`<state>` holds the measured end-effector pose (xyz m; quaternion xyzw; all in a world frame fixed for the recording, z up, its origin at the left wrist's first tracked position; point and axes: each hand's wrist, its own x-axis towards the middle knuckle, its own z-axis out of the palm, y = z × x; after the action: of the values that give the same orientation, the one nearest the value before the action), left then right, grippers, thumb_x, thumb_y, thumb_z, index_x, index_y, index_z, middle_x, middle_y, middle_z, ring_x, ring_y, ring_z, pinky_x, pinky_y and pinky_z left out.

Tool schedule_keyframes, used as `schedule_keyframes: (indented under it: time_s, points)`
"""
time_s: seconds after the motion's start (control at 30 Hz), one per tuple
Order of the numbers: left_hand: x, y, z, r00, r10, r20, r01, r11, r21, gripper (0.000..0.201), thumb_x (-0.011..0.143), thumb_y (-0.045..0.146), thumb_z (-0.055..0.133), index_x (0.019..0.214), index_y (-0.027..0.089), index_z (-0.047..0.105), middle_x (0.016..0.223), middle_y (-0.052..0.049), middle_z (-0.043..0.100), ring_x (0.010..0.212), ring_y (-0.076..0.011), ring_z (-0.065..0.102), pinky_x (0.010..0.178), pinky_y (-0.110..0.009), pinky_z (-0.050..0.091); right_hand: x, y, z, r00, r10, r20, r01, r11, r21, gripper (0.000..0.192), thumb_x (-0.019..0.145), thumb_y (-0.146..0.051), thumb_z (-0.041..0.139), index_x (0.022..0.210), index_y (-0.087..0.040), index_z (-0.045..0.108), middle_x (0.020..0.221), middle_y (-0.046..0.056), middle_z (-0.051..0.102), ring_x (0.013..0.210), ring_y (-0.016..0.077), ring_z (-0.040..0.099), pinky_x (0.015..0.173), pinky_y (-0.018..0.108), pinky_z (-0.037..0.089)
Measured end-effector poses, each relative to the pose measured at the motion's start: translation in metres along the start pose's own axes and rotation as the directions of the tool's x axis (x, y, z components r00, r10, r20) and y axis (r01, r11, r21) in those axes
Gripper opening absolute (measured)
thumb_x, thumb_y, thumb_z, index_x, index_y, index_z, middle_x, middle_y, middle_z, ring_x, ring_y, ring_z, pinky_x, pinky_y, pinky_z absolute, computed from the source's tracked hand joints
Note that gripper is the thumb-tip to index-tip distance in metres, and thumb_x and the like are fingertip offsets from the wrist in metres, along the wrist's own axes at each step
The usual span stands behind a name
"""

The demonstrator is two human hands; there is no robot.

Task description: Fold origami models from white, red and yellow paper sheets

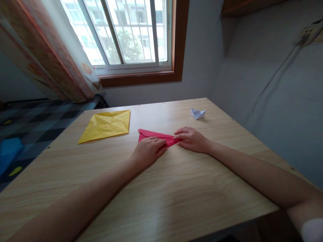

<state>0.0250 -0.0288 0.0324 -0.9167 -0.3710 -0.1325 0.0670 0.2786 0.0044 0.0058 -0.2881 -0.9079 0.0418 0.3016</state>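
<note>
head view: both hands (148, 150) flat on red paper (151, 134)

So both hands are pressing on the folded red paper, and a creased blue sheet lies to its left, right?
Not quite: the creased sheet is yellow, not blue, as the head view shows. Both the left hand and right hand do press on the folded red paper.

Light wood-grain table (176, 195), set into the room corner under the window, small screw heads along its edges. On it: a creased yellow paper square (106, 125) lying flat at far left, a red paper (153, 135) folded to a flat triangle near the middle with the left hand (148, 150) and right hand (191, 138) pressing on it. A small white folded paper boat (198, 113) stands far right, well apart from the others.
</note>
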Motion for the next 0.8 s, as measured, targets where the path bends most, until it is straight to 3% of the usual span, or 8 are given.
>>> schedule_keyframes:
  time_s: [0.13, 0.4, 0.6, 0.8]
  points:
    - [0.0012, -0.0009, 0.0018, 1.000, 0.019, -0.014, -0.019, 1.000, 0.012, 0.026, 0.097, 0.035, 0.048, 0.099, 0.021, 0.070, 0.099, -0.005, 0.076, 0.094, -0.0220, 0.069, 0.083, -0.033, 0.052, -0.0004, 0.0043, 0.0033, 0.997, -0.064, 0.042, 0.064, 0.998, -0.012, 0.018, 0.091, -0.029, 0.062, 0.104, -0.023, 0.074, 0.113, 0.009, 0.072, 0.110, 0.0243, 0.063, 0.097, 0.042, 0.048]
    - [0.0035, 0.0008, 0.0023, 1.000, 0.013, -0.014, -0.012, 0.999, 0.053, 0.028, 0.097, 0.037, 0.048, 0.096, 0.021, 0.071, 0.093, -0.005, 0.077, 0.090, -0.0218, 0.070, 0.079, -0.032, 0.052, 0.0023, 0.0061, 0.0021, 0.999, 0.007, 0.049, -0.007, 1.000, 0.004, 0.014, 0.091, -0.024, 0.062, 0.095, -0.023, 0.075, 0.103, 0.007, 0.074, 0.097, 0.0209, 0.066, 0.089, 0.037, 0.049]
    - [0.0047, 0.0041, 0.0011, 1.000, 0.020, 0.013, -0.020, 0.998, 0.056, 0.029, 0.098, 0.034, 0.046, 0.093, 0.019, 0.070, 0.093, -0.007, 0.076, 0.088, -0.0218, 0.070, 0.077, -0.032, 0.052, 0.0025, 0.0023, 0.0008, 1.000, 0.004, 0.020, -0.002, 0.995, -0.097, 0.014, 0.092, -0.025, 0.061, 0.089, -0.022, 0.074, 0.095, 0.005, 0.076, 0.091, 0.0212, 0.065, 0.085, 0.036, 0.046]
    - [0.0047, 0.0043, 0.0026, 1.000, 0.018, 0.017, -0.019, 0.999, 0.045, 0.029, 0.098, 0.033, 0.045, 0.091, 0.018, 0.069, 0.090, -0.008, 0.075, 0.087, -0.0229, 0.069, 0.077, -0.034, 0.052, 0.0009, 0.0006, -0.0006, 0.996, -0.088, 0.032, 0.093, 0.968, -0.231, 0.019, 0.096, -0.030, 0.056, 0.092, -0.022, 0.072, 0.093, 0.006, 0.074, 0.092, 0.0223, 0.061, 0.085, 0.038, 0.041]
